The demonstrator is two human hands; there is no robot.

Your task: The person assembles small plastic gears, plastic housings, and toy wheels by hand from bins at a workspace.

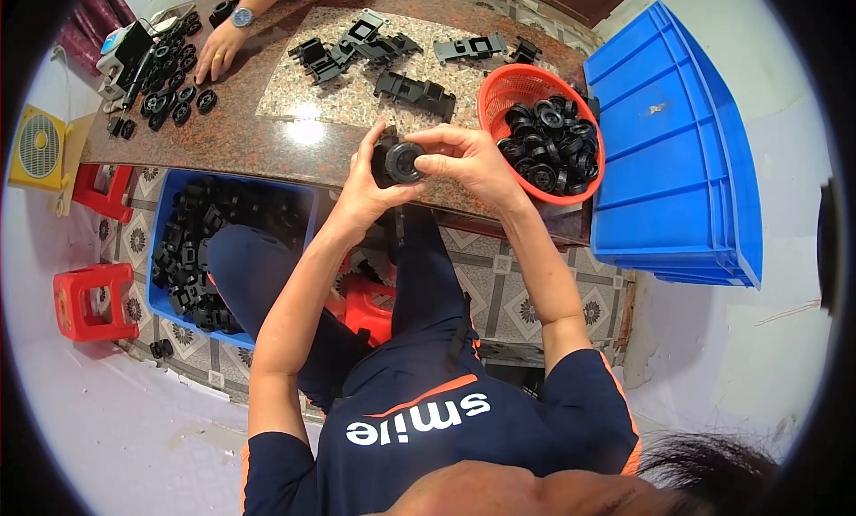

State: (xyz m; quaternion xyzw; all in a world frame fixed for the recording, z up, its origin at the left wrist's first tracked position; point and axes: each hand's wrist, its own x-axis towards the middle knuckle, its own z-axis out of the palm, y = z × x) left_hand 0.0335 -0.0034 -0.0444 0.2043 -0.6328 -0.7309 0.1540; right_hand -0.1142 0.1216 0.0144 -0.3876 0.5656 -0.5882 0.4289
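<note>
Over speckled tabletop (223,146), left fingers (399,194) and right fingers (439,166) pinch a black wheel (404,161), axis facing camera.

Workshop (loose wheels (550,124), plastic parts (415,94))

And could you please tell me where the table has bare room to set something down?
The table is bare between the loose wheels and the speckled board; so is the board's near left corner. It is crowded among the wheels beside another person's hand, under the black parts, and at the red basket.
</note>
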